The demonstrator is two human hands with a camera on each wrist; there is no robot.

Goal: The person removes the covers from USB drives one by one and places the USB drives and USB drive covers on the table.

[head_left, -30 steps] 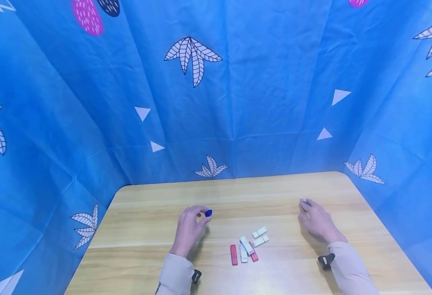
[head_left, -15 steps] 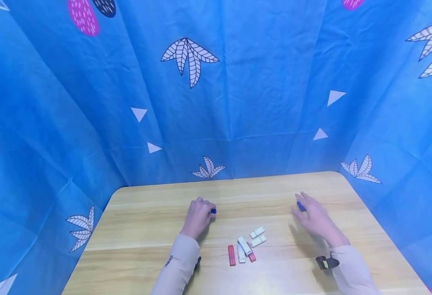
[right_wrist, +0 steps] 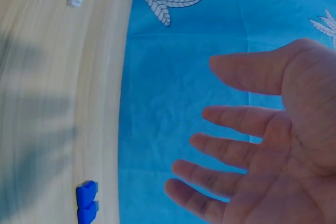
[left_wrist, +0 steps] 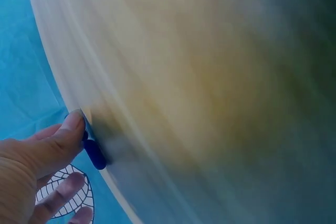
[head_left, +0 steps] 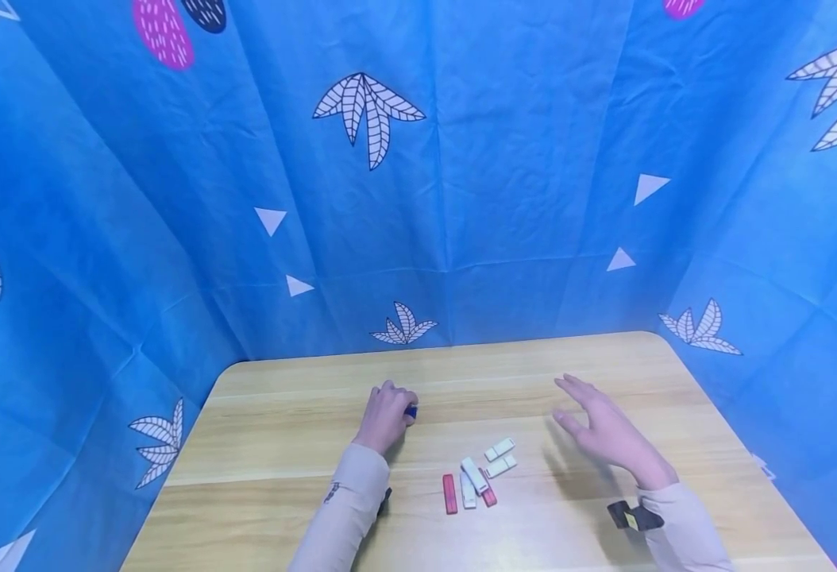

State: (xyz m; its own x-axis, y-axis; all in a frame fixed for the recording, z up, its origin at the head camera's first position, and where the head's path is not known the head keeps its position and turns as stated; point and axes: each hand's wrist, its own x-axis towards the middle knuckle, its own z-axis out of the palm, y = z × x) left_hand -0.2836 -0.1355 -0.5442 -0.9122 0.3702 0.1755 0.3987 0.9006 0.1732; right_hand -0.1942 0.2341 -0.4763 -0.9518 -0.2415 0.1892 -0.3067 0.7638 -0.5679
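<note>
At the middle of the table my left hand (head_left: 386, 417) pinches a blue USB stick (left_wrist: 95, 154) between thumb and fingers, low over the wood. My right hand (head_left: 607, 429) is held above the table on the right, fingers spread and holding nothing. Another blue USB stick (right_wrist: 86, 202) lies on the table in the right wrist view, past the little finger; the right hand hides it in the head view. Between the hands and nearer to me lie a red USB stick (head_left: 449, 493), a second red one partly covered, and several white USB sticks (head_left: 500, 450), one across the others.
The wooden table (head_left: 283, 445) has rounded far corners. A blue patterned curtain (head_left: 533, 159) hangs close behind its far edge and along both sides. Dark straps with small devices sit on both wrists, such as the right wrist device (head_left: 633, 516).
My right hand has let go of a blue USB stick, spread its fingers and moved slightly left. My left hand turned over and shifted right with its blue stick, then stayed nearly still.
</note>
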